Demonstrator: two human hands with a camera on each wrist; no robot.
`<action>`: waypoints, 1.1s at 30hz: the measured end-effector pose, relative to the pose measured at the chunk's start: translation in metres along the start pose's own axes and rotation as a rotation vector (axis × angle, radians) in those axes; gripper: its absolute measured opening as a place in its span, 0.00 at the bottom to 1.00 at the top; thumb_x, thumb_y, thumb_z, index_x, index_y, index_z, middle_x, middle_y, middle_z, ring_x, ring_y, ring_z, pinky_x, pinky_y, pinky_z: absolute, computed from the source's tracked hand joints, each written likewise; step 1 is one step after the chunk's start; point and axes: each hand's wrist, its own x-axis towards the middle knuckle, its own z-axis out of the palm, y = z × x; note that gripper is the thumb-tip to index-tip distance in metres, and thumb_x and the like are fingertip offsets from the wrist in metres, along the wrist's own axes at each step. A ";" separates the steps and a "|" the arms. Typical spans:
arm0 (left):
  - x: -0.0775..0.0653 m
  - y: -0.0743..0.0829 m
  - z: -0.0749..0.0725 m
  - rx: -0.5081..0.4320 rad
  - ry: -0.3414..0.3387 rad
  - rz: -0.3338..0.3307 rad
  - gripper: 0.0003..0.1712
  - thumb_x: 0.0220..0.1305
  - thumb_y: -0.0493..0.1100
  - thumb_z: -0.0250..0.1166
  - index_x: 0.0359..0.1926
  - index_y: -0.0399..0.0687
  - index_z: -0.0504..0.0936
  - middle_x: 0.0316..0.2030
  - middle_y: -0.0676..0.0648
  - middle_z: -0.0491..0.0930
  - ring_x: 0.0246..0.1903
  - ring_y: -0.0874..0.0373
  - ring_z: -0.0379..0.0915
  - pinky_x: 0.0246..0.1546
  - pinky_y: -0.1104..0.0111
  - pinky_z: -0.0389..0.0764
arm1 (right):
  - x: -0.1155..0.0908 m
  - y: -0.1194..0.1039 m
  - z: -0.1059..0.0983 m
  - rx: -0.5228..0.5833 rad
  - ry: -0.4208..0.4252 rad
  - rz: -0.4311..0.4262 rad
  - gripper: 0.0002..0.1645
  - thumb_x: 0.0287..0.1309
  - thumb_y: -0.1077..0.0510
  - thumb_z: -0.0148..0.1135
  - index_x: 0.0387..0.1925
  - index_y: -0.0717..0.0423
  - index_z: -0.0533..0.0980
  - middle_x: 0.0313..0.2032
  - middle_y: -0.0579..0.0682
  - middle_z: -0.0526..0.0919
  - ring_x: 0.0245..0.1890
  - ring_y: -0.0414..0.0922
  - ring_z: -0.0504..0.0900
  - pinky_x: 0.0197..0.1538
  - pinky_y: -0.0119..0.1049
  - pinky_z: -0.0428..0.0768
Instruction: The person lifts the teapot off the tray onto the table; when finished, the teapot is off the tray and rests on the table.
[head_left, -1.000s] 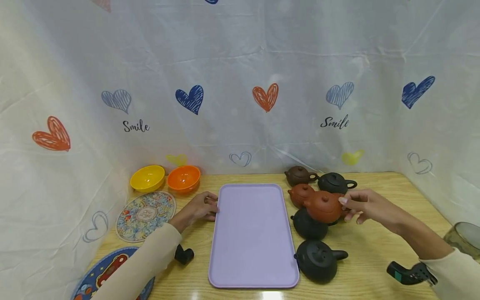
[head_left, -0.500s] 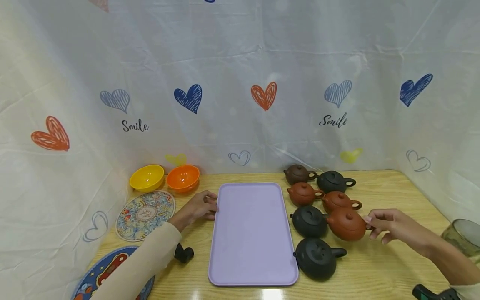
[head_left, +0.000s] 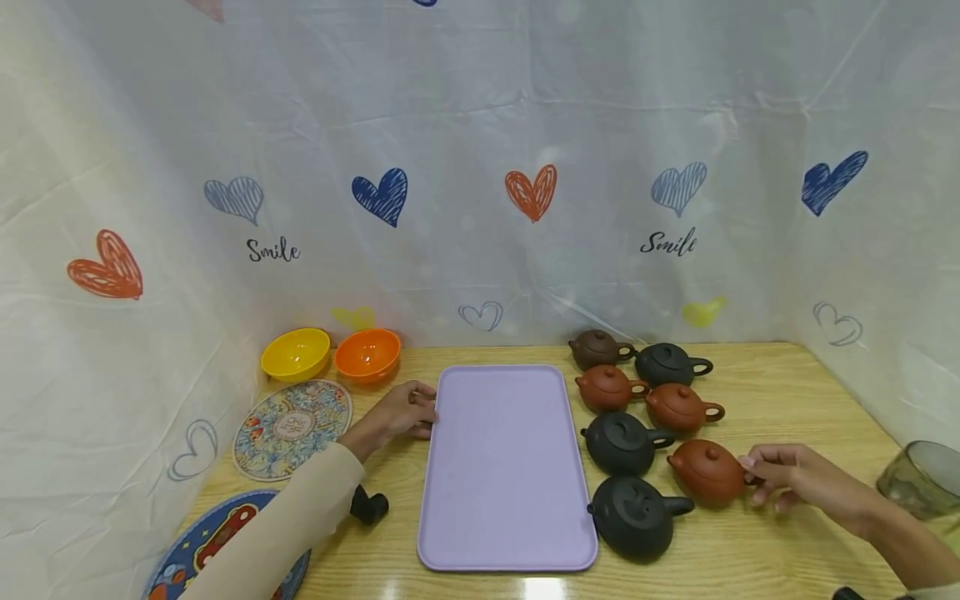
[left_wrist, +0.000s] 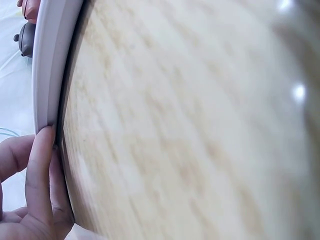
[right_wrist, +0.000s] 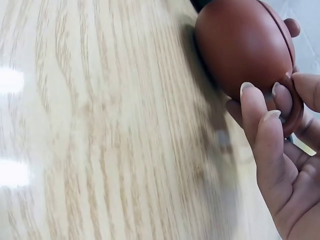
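My right hand pinches the loop handle of a reddish-brown teapot. Fingertips and thumb meet through the handle in the right wrist view, beneath the teapot's round body. That teapot sits low at the table, right of the black teapots; whether its base touches the wood is unclear. At the tray's left edge, my left hand holds the rim of the flat lilac tray. In the left wrist view, my fingers lie against the tray's pale rim.
Several other teapots stand right of the tray, among them a large black one and a small red-brown one. A yellow bowl, an orange bowl and round mats lie left. A glass stands far right.
My right hand has carried the reddish-brown teapot from above the other teapots rightward, toward me and down to the table. The left hand has stayed at the tray.
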 end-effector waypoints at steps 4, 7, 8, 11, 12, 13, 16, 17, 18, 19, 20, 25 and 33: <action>0.001 -0.001 0.000 -0.005 -0.004 0.007 0.26 0.61 0.28 0.65 0.59 0.33 0.70 0.44 0.40 0.75 0.36 0.54 0.80 0.36 0.65 0.89 | 0.000 0.003 -0.002 0.001 -0.019 -0.007 0.18 0.79 0.55 0.41 0.43 0.58 0.77 0.36 0.50 0.84 0.36 0.45 0.84 0.37 0.39 0.86; 0.000 -0.002 0.000 0.005 -0.004 0.009 0.26 0.61 0.29 0.66 0.60 0.33 0.70 0.44 0.39 0.75 0.36 0.54 0.80 0.36 0.64 0.89 | 0.000 0.003 -0.002 -0.009 -0.032 -0.003 0.19 0.79 0.54 0.41 0.44 0.60 0.76 0.36 0.50 0.84 0.35 0.45 0.84 0.37 0.39 0.86; 0.000 -0.002 0.000 0.004 -0.004 0.008 0.26 0.61 0.29 0.66 0.60 0.33 0.70 0.44 0.39 0.75 0.36 0.53 0.80 0.37 0.64 0.89 | 0.000 0.003 -0.003 -0.013 -0.033 0.002 0.19 0.79 0.54 0.41 0.44 0.61 0.76 0.37 0.51 0.83 0.35 0.45 0.83 0.37 0.39 0.85; 0.000 -0.002 -0.001 0.011 -0.008 0.011 0.25 0.62 0.29 0.65 0.60 0.34 0.70 0.45 0.39 0.75 0.37 0.53 0.80 0.38 0.63 0.89 | 0.001 0.002 -0.003 -0.043 -0.013 0.027 0.19 0.79 0.53 0.42 0.45 0.61 0.76 0.38 0.50 0.82 0.35 0.44 0.83 0.36 0.37 0.84; 0.000 -0.002 0.000 0.011 -0.008 0.012 0.25 0.62 0.29 0.65 0.60 0.34 0.70 0.45 0.39 0.75 0.37 0.53 0.80 0.38 0.63 0.89 | 0.002 0.002 -0.003 -0.054 -0.002 0.038 0.19 0.79 0.52 0.42 0.45 0.60 0.77 0.39 0.50 0.82 0.35 0.44 0.83 0.35 0.37 0.84; 0.000 -0.002 0.000 0.014 -0.008 0.013 0.25 0.63 0.29 0.65 0.60 0.34 0.70 0.45 0.38 0.75 0.38 0.53 0.80 0.38 0.63 0.89 | 0.002 0.002 -0.003 -0.065 0.009 0.050 0.19 0.79 0.52 0.43 0.45 0.61 0.77 0.39 0.50 0.82 0.35 0.44 0.83 0.35 0.37 0.84; 0.000 -0.002 0.000 0.013 0.003 0.010 0.24 0.63 0.30 0.65 0.59 0.34 0.70 0.45 0.38 0.75 0.38 0.53 0.80 0.39 0.63 0.89 | 0.002 0.001 -0.003 -0.109 0.054 0.070 0.21 0.79 0.51 0.44 0.48 0.63 0.77 0.41 0.50 0.81 0.35 0.45 0.83 0.34 0.37 0.83; 0.000 -0.002 0.001 0.013 0.009 0.010 0.24 0.63 0.30 0.66 0.59 0.34 0.71 0.45 0.38 0.75 0.38 0.53 0.80 0.39 0.63 0.88 | 0.002 0.001 -0.003 -0.127 0.078 0.080 0.22 0.78 0.50 0.44 0.50 0.64 0.76 0.41 0.50 0.81 0.35 0.45 0.83 0.34 0.37 0.84; 0.000 -0.002 0.001 0.013 0.016 0.010 0.24 0.63 0.30 0.66 0.59 0.34 0.71 0.45 0.38 0.76 0.38 0.53 0.80 0.39 0.63 0.88 | 0.001 0.001 -0.003 -0.142 0.101 0.087 0.24 0.78 0.50 0.44 0.52 0.66 0.75 0.41 0.50 0.82 0.35 0.46 0.84 0.34 0.38 0.84; 0.001 -0.002 0.002 0.015 0.024 0.010 0.24 0.63 0.31 0.66 0.59 0.34 0.71 0.45 0.39 0.76 0.38 0.53 0.81 0.40 0.63 0.88 | 0.001 0.000 -0.004 -0.157 0.128 0.098 0.25 0.78 0.49 0.45 0.54 0.67 0.75 0.41 0.51 0.82 0.35 0.47 0.84 0.34 0.38 0.84; 0.001 -0.002 0.003 0.013 0.033 0.010 0.23 0.63 0.31 0.66 0.58 0.34 0.71 0.45 0.39 0.76 0.38 0.54 0.81 0.40 0.63 0.88 | 0.000 -0.001 -0.004 -0.175 0.158 0.108 0.27 0.78 0.48 0.45 0.55 0.68 0.74 0.42 0.51 0.82 0.36 0.47 0.85 0.34 0.39 0.84; -0.002 -0.004 0.005 0.056 0.087 0.032 0.22 0.64 0.33 0.66 0.58 0.35 0.72 0.46 0.38 0.78 0.37 0.54 0.81 0.39 0.63 0.88 | -0.003 -0.006 -0.004 -0.283 0.293 0.113 0.30 0.77 0.44 0.45 0.59 0.68 0.72 0.45 0.50 0.84 0.37 0.45 0.85 0.36 0.40 0.84; -0.023 -0.010 -0.002 0.321 0.187 0.178 0.24 0.67 0.47 0.66 0.61 0.45 0.74 0.50 0.44 0.82 0.43 0.53 0.82 0.45 0.59 0.87 | -0.008 -0.024 0.004 -0.556 0.537 -0.177 0.17 0.75 0.54 0.52 0.54 0.61 0.77 0.41 0.27 0.82 0.34 0.32 0.83 0.30 0.35 0.82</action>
